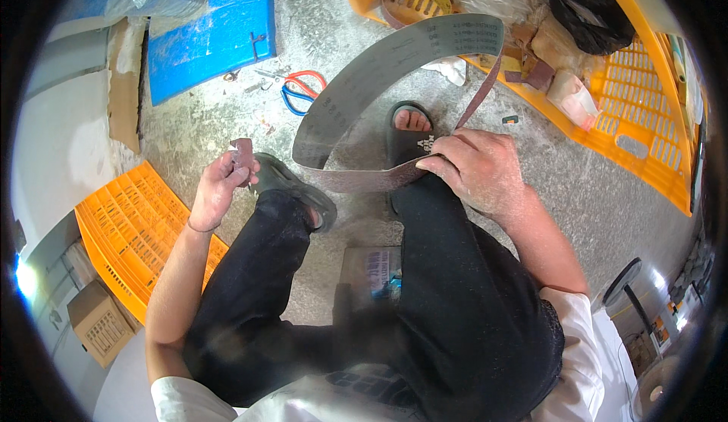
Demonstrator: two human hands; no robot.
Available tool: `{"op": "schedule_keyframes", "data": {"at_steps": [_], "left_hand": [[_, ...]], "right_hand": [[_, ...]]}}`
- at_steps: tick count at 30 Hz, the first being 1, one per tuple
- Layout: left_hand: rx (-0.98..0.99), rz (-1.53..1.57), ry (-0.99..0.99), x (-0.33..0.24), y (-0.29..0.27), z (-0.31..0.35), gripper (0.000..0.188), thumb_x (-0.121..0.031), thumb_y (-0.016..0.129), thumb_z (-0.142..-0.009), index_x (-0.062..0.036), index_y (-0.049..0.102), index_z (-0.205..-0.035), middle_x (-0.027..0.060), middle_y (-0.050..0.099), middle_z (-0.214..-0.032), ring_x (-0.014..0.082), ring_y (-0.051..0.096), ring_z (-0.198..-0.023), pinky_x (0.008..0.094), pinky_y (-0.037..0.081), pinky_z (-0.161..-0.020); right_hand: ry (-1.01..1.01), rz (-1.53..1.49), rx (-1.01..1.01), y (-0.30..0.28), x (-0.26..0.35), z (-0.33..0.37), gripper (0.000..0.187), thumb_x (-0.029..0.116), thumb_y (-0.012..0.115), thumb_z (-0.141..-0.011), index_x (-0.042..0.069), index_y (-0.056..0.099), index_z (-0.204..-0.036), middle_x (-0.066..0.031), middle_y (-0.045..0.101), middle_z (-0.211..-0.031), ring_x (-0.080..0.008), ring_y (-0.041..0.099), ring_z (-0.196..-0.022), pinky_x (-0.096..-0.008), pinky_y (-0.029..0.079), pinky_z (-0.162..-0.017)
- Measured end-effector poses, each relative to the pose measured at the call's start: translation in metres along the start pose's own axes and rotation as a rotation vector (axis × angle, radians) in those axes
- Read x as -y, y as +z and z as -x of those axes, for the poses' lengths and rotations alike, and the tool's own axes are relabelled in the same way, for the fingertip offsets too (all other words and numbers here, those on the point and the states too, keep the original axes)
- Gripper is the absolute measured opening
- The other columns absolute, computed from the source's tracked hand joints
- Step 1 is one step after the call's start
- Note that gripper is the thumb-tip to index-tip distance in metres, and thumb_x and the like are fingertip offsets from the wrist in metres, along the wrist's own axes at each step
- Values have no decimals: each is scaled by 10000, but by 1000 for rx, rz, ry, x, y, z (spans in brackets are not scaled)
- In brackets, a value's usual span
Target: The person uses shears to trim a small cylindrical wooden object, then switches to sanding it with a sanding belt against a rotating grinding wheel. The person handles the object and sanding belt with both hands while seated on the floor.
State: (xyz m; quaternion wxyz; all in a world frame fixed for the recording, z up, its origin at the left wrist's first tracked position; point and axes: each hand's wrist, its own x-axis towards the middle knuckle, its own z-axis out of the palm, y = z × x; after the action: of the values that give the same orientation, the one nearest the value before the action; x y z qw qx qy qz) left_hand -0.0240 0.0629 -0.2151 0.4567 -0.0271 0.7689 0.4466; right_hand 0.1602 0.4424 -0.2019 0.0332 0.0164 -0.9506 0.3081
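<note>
My right hand pinches the edge of a wide sanding belt, above my right knee. The belt forms a big loop, grey on one face and reddish-brown on the other, and reaches away from me over the floor. Off to the left, my left hand grips a small piece of reddish-brown sandpaper between thumb and fingers. That hand is beside my left shoe, apart from the belt. Scissors with red and blue handles lie on the floor beyond the belt's left end.
A yellow crate at the far right holds plastic, a black bag and sandpaper scraps. Another yellow crate stands at the left. A blue board lies at the far left, and a cardboard box is at the near left.
</note>
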Motion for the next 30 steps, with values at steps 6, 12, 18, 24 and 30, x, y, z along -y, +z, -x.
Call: {"op": "schedule_keyframes", "data": {"at_steps": [6, 12, 18, 24, 30], "left_hand": [[8, -16, 5, 3, -1, 1, 246, -39, 528, -948, 19, 585, -1180, 66, 665, -1032, 144, 628, -865, 283, 481, -796], [8, -4, 26, 5, -1, 0, 211, -39, 523, -939, 4, 601, -1130, 63, 690, -1060, 129, 621, -864, 276, 477, -803], [-1, -16, 34, -1, -1, 1, 189, -40, 510, -931, 4, 606, -1088, 78, 712, -1060, 128, 619, -870, 286, 480, -815], [-11, -68, 55, -5, -1, 3, 183, -28, 509, -931, 22, 597, -1084, 83, 712, -1049, 126, 611, -867, 286, 480, -814], [-14, -89, 32, -2, -3, 1, 187, -22, 503, -937, 30, 594, -1092, 87, 709, -1056, 130, 607, -864, 294, 484, -815]], "right_hand": [[6, -21, -40, 2, 0, 0, 228, 298, 790, -793, 95, 690, -822, -45, 646, -716, -233, 657, -631, -354, 521, -566], [32, -29, -110, -1, -2, 1, 207, 286, 776, -819, 103, 679, -825, -61, 646, -709, -256, 657, -633, -368, 524, -567], [288, 80, -138, -20, -9, -1, 253, 325, 772, -840, 88, 684, -823, -58, 675, -734, -204, 681, -651, -364, 537, -576], [730, 107, -382, -69, -55, 9, 445, 492, 709, -865, 51, 716, -931, -134, 711, -858, -291, 703, -829, -386, 553, -777], [896, 323, -503, -97, -169, 9, 468, 506, 652, -895, 79, 741, -1064, -165, 733, -939, -351, 697, -921, -413, 531, -829]]}}
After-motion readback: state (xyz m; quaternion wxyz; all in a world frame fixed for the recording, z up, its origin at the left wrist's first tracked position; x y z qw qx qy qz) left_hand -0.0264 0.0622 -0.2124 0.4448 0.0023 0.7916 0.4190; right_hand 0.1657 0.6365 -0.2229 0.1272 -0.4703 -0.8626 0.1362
